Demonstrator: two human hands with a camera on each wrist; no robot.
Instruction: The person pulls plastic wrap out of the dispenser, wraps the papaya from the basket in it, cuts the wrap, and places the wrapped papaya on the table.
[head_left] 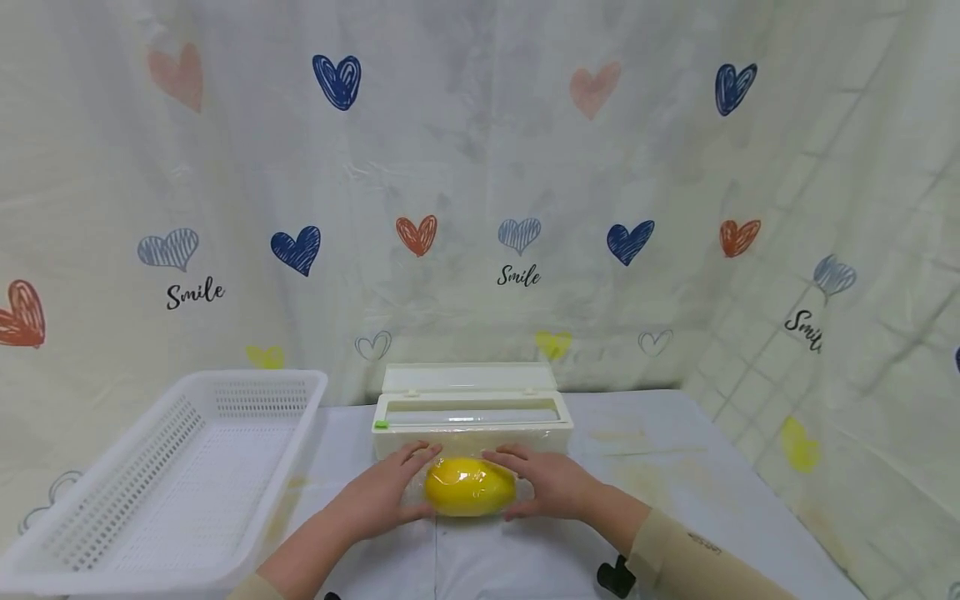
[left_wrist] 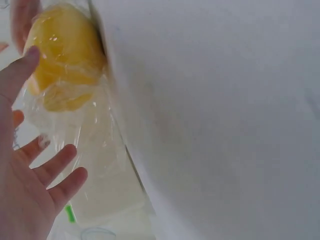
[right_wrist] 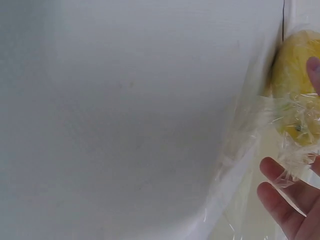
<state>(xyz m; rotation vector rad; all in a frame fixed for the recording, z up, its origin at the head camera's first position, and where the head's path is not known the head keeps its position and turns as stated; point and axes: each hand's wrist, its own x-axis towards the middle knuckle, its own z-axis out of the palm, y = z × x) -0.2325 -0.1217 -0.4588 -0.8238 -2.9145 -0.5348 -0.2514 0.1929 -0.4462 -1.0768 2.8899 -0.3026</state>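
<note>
A yellow oval fruit [head_left: 469, 487] lies on the white table in front of the cling film dispenser [head_left: 472, 436], with clear cling film [left_wrist: 95, 125] over it. Beside its left end is my left hand [head_left: 378, 497], fingers fairly straight and spread, the thumb overlapping the fruit in the left wrist view. My right hand [head_left: 557, 485] flanks the other end. Its fingertips are right at the crumpled film [right_wrist: 297, 155] in the right wrist view, and the thumb lies over the fruit's side. The dispenser's lid [head_left: 468, 377] stands raised, showing the film roll [head_left: 472, 416] inside.
To the left stands a white perforated plastic basket [head_left: 288, 467]. A green tab [head_left: 382, 424] marks the dispenser's left end. Behind the table [head_left: 637, 467] hangs a curtain [head_left: 465, 167] printed with hearts, which continues along the right side.
</note>
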